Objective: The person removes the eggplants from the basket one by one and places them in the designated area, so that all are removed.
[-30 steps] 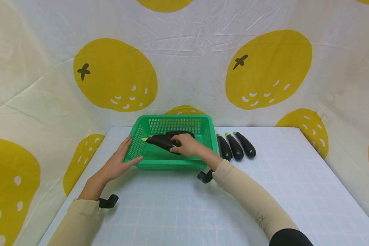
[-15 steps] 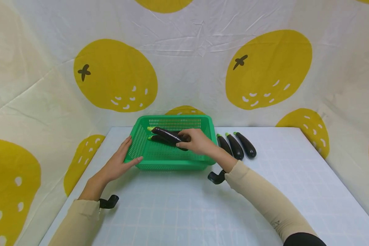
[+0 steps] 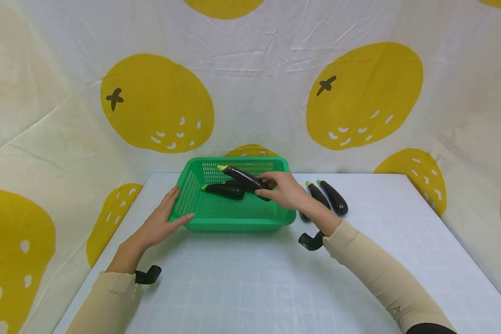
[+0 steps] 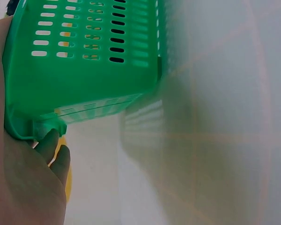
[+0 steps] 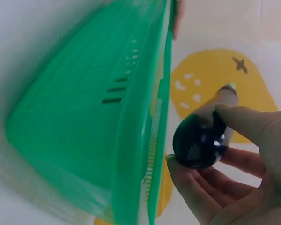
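My right hand (image 3: 284,189) pinches a dark, glossy eggplant (image 3: 242,177) by its thick end, over the right part of the green basket (image 3: 234,226). Its light green stem end points to the back left. In the right wrist view the thumb and fingers surround the held eggplant (image 5: 201,140), which is beside the basket's rim. Another eggplant (image 3: 223,190) lies inside the basket, and a further one behind it is partly covered. My left hand (image 3: 160,222) holds the basket's front left corner, thumb over the front rim, with fingertips (image 4: 61,161) at the corner in the left wrist view.
On the table (image 3: 242,283), right of the basket, lie an eggplant (image 3: 333,198), another eggplant (image 3: 318,195) and a third mostly hidden by my right wrist. A white cloth (image 3: 259,102) with yellow fruit shapes hangs behind the table.
My right hand has lifted the eggplant and carried it rightward and back within the basket area, uncovering the other eggplants inside. The left hand and the basket stay in place.
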A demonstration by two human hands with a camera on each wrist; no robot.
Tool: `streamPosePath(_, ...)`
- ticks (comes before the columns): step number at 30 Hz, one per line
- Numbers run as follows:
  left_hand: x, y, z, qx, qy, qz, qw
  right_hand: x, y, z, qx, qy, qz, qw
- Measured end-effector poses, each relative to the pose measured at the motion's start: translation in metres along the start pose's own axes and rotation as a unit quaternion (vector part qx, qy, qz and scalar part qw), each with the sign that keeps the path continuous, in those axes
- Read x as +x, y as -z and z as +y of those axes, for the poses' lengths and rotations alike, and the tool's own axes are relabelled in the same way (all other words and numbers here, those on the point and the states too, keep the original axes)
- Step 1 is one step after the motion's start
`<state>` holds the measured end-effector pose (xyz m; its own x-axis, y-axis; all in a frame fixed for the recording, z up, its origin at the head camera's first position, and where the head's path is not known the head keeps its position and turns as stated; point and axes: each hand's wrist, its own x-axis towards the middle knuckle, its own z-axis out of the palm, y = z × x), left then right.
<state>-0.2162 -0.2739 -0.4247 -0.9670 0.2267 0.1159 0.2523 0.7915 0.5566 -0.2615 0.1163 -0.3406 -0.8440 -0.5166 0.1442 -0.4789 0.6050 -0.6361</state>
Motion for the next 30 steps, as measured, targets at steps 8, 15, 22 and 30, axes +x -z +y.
streamPosePath(8, -0.002, -0.001, 0.002, 0.000, 0.002, -0.001, 1.0000, -0.008, 0.012, 0.020, -0.018, -0.019, 0.019, 0.9995)
streamPosePath(15, -0.001, -0.001, 0.000, 0.000, 0.000, -0.001, 1.0000, -0.015, 0.025, 0.036, -0.037, -0.035, 0.044, 0.9977)
streamPosePath(22, 0.000, 0.000, 0.000, -0.003, -0.003, -0.002, 1.0000, -0.023, 0.034, 0.053, -0.050, -0.032, 0.062, 0.9963)
streamPosePath(30, 0.000, 0.000, 0.001, -0.003, -0.002, -0.001, 1.0000, -0.033, 0.038, 0.068, -0.040, -0.048, 0.077, 0.9951)
